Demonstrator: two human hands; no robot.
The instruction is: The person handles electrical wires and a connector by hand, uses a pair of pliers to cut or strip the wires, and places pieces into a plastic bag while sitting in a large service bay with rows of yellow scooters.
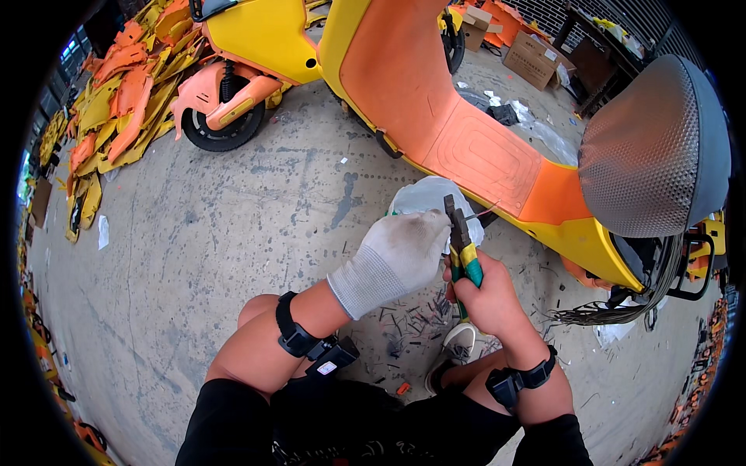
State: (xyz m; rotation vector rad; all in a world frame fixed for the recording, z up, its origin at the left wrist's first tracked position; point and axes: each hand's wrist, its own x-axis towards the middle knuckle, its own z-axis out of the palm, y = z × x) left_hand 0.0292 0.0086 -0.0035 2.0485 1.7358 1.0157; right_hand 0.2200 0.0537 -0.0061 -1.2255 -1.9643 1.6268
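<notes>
My left hand [398, 252] wears a whitish knit glove, its fingers closed in a pinch beside the plier jaws. Whatever lies between those fingertips is hidden. In my bare right hand [493, 295] is a pair of pliers [465, 247] with dark metal jaws and green-and-yellow handles, jaws pointing up. A thin reddish wire [486, 211] shows just right of the jaws, near the scooter's footboard. Directly behind my hands sits a white bag-like thing [429, 193] with a bit of green at its edge, partly covered by the glove.
A yellow-and-orange scooter [482, 159] stands ahead, with a grey textured seat [645, 147] and dangling cables [622, 313] at right. Dark scraps [416, 326] litter the floor by my shoe [460, 340]. Body panels [124, 93] are heaped far left; cardboard boxes [532, 60] lie far right.
</notes>
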